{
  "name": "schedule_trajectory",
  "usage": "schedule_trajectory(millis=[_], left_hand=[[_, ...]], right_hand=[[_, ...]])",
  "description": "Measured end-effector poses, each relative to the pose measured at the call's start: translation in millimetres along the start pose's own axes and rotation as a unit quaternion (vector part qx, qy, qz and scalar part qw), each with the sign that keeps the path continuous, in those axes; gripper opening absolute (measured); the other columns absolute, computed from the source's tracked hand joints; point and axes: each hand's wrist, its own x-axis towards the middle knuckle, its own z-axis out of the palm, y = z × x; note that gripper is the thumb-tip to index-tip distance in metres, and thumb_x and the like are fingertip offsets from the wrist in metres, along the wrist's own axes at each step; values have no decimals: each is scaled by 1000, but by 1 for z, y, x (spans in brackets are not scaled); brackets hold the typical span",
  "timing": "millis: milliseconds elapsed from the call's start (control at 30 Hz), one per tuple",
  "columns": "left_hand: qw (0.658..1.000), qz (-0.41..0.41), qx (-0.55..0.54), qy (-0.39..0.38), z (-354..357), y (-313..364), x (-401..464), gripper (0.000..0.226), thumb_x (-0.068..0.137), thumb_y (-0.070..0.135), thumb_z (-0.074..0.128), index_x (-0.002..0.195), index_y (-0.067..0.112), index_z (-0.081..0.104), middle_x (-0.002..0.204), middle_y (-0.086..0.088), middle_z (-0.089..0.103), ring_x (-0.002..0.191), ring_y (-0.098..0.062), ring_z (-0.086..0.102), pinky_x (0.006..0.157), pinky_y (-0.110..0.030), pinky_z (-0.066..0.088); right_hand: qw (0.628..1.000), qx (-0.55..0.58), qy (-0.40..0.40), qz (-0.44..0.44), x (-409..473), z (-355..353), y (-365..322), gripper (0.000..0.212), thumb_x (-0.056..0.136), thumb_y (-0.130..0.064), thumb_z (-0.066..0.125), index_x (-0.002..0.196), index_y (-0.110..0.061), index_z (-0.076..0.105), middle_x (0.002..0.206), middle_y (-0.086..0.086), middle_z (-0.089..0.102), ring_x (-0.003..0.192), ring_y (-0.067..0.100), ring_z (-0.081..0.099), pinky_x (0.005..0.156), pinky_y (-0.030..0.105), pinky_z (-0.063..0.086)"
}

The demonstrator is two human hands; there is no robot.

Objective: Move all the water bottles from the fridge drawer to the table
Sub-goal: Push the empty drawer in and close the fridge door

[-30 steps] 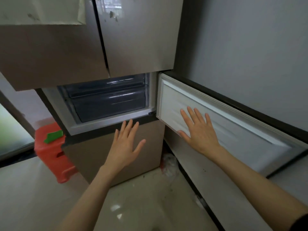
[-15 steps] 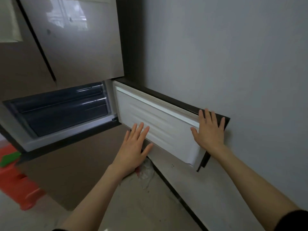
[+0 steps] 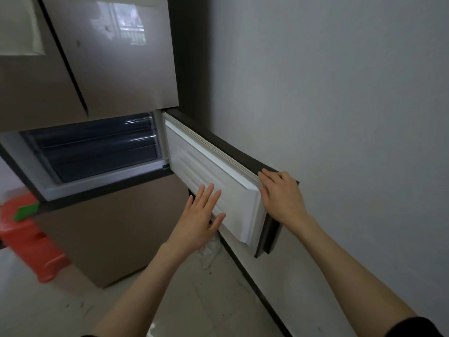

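The fridge's small middle door (image 3: 213, 173) stands swung open to the right, its white inner face toward me, close to the wall. My right hand (image 3: 281, 195) grips the door's free outer edge, fingers curled over it. My left hand (image 3: 201, 220) hovers flat, fingers straight, just in front of the door's lower inner face; I cannot tell whether it touches. The opened compartment shows dark translucent drawers (image 3: 97, 152), pushed in. No water bottle is visible.
The grey wall (image 3: 340, 117) runs close along the right, behind the open door. A red plastic stool (image 3: 29, 237) with a green piece stands on the floor at left. A crumpled white bag (image 3: 209, 251) lies at the fridge's foot. Pale tiled floor lies below.
The view has swung right and nearer. My right hand slid from the door's inner face to its outer edge and curled round it. My left hand moved right, toward the door.
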Motion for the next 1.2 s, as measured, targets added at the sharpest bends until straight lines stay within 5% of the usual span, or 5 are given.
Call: schedule_trajectory(millis=[300,533,700,833,1200], left_hand=[[996,26,-28,82,-20,-15,-51,60,97,41,35,148,27,7,151,16,-12,141,-2,-12,116,-25,-3],[987,3,-73,142,-55,-68,-111,53,93,49,32,141,24,34,151,12,27,140,3,6,116,-25,14],[984,-47,25,172,-86,-122,-146,73,82,63,26,141,20,33,151,5,28,143,-5,8,118,-31,6],[972,-84,91,202,-102,-168,-168,74,81,59,38,139,13,38,150,-3,32,142,-12,10,116,-35,4],[947,-179,112,241,-158,-287,-164,52,88,38,55,134,15,44,145,0,40,139,-12,28,116,-31,10]], right_hand=[[957,281,-31,-67,-18,-15,-83,43,97,-13,41,140,-21,40,118,-2,64,104,9,56,94,18,38],[888,452,-74,-50,-10,-5,-183,44,98,-7,37,141,-18,34,122,-7,53,96,4,62,86,14,50],[936,307,-93,-144,4,23,-245,42,96,-12,41,138,-18,41,142,-1,45,129,7,40,112,29,32],[946,213,-137,-202,13,52,-286,54,97,-22,44,146,-26,23,154,-6,22,140,8,23,110,21,18],[960,103,-77,-249,104,107,-388,65,94,-32,48,148,-24,14,157,3,9,145,20,7,116,36,6]])
